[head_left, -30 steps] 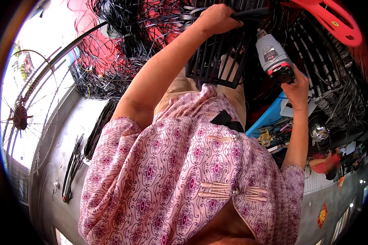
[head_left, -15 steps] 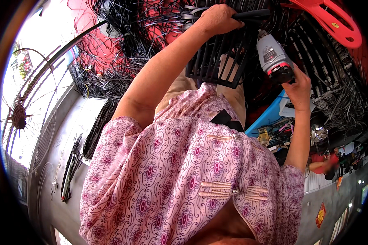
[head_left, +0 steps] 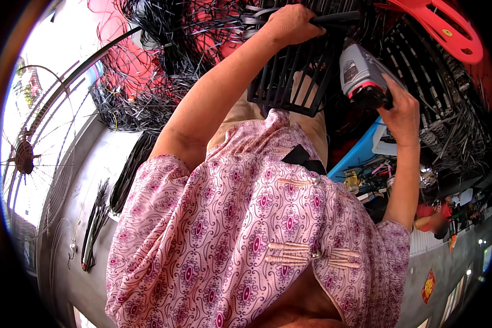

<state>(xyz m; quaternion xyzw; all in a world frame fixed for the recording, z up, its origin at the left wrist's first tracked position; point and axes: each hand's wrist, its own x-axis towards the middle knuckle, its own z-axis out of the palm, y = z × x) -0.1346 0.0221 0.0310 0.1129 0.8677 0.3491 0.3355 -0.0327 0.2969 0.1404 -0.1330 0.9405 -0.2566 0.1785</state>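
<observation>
My left hand [head_left: 293, 25] is closed around a dark flat strip [head_left: 338, 18], whose end sticks out to the right. It rests over a black slatted frame [head_left: 283, 82] that stands against my lap. Grey strips [head_left: 252, 22] show just left of that hand. To the right, my right hand [head_left: 402, 112] grips a grey cordless drill [head_left: 355, 71] with a red and black end toward me. The drill's tip points away, toward the frame's right side, and is lost among the dark strips there.
Tangled black strips [head_left: 147, 104] lie over red material at the left. A red plastic stool [head_left: 448, 33] is at the far right. Below the drill is a blue container [head_left: 355, 150] beside assorted small items. Another person in red [head_left: 434, 216] is farther off; a wire fan [head_left: 25, 156] stands left.
My right hand has turned the drill, so its red and black end faces me more and its tip drops from sight. My left hand stays almost where it was.
</observation>
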